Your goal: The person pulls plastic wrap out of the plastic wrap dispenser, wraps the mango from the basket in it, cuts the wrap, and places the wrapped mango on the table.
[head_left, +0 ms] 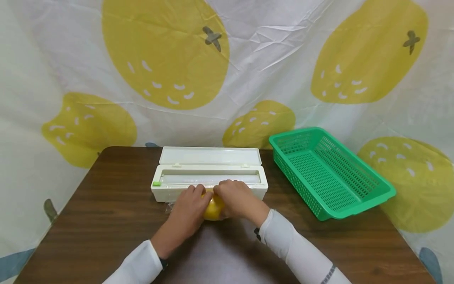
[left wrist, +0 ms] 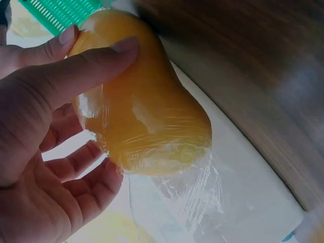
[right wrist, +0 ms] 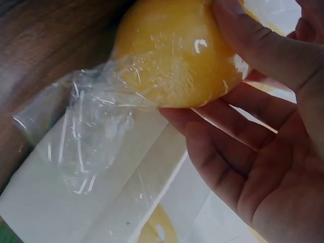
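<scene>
A smooth, pear-shaped yellow-orange fruit (head_left: 214, 209), its kind unclear, sits between both hands in front of the white cling film dispenser (head_left: 209, 193). Clear cling film (left wrist: 190, 202) covers it and trails off its narrower end in the left wrist view. My left hand (head_left: 189, 207) holds one side, its thumb lying across the skin. From the other side my right hand (head_left: 239, 199) grips it, with thumb on top and fingers beneath in the right wrist view. Crumpled loose film (right wrist: 91, 131) hangs from the fruit beside the dispenser.
The dispenser's lid (head_left: 211, 156) stands open at the back, showing a film roll (head_left: 209, 179) inside. A green slider (head_left: 157, 184) sits at its left end. To the right is a green perforated basket (head_left: 298, 183). A lemon-print cloth (head_left: 255, 79) hangs behind the brown table (head_left: 106, 221).
</scene>
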A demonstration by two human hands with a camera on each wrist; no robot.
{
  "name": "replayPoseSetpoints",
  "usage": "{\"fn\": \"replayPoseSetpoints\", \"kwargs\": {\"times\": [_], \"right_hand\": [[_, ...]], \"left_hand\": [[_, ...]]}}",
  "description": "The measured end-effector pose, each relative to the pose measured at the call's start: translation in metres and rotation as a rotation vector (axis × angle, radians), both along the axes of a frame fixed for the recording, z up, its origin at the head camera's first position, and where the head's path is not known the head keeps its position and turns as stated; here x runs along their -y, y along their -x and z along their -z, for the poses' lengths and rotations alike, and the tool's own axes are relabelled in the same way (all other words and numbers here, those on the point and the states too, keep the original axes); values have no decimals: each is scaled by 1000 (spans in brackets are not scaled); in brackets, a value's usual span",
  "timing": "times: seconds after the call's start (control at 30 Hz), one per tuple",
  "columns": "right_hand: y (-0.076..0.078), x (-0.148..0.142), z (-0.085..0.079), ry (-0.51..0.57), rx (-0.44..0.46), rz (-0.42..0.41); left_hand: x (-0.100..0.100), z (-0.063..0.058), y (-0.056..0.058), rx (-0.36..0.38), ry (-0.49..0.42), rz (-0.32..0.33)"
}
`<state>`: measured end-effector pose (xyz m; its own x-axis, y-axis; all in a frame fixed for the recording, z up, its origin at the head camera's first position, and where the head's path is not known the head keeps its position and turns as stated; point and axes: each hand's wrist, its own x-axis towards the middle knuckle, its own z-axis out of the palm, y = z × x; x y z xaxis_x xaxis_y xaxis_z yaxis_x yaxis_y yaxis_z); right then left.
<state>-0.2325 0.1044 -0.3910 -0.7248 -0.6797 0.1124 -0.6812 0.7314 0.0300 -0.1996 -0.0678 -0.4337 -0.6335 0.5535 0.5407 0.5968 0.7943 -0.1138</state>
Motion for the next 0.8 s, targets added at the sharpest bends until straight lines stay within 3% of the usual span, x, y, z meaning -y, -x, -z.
{"fn": "replayPoseSetpoints", "kwargs": {"times": [0.3,0.6,0.8], "right_hand": [[3,1,-8,20,142,1],[-2,-4,5,71,120,-18],[-10,-9,13,139,92,-12]], "left_hand": [[11,-10,6,185,-57,80],[17,-18,15,326,-31,119],[17,-20,16,330,-14,133]]}}
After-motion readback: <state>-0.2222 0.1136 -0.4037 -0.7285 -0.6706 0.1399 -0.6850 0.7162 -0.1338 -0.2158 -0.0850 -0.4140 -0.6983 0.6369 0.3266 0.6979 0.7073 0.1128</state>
